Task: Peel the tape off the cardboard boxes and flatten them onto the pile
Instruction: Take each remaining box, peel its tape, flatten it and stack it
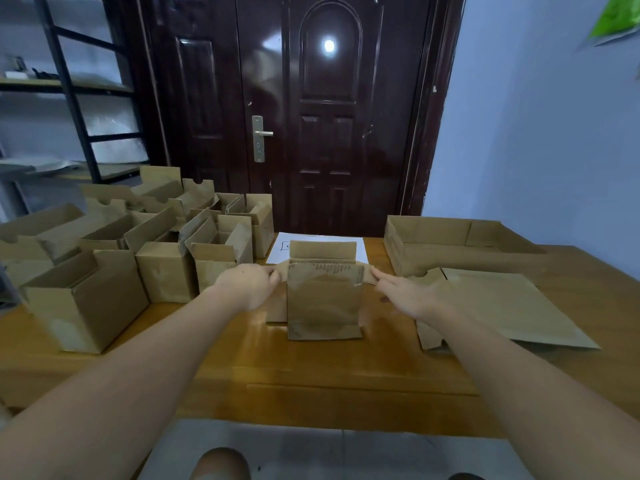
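Step in hand looks like opening/flattening, not tape peeling: one small cardboard box (pixel 323 299) stands upright mid-table, just in front of a white sheet of paper (pixel 322 245), top open, rear flap up; left hand (pixel 251 284) pinches the left side flap (pixel 282 270) between curled fingers and thumb; right hand (pixel 403 294) touches the right side flap (pixel 369 275) at its fingertips with the fingers fairly straight (whether the thumb closes under the flap I cannot tell, the frame is soft there); both flaps are spread outward, so my read is the top is already free; no tape strip is clearly visible on this box from here, and the bottom seam is hidden; next move, as a judgement: check/free the bottom seam, then press the walls so the box collapses flat, and carry it right onto the flattened cardboard pile (pixel 502 306), which lies on the wooden table (pixel 311 372) just beside the right forearm; behind the pile sits a wide shallow cardboard tray (pixel 450 251); left of the work is a dense cluster of open boxes (pixel 138 244) not yet flattened, nearest ones close to the left wrist, so elbow room on that side is tight; path to the pile on the right looks free of obstacles; most of the task remains.
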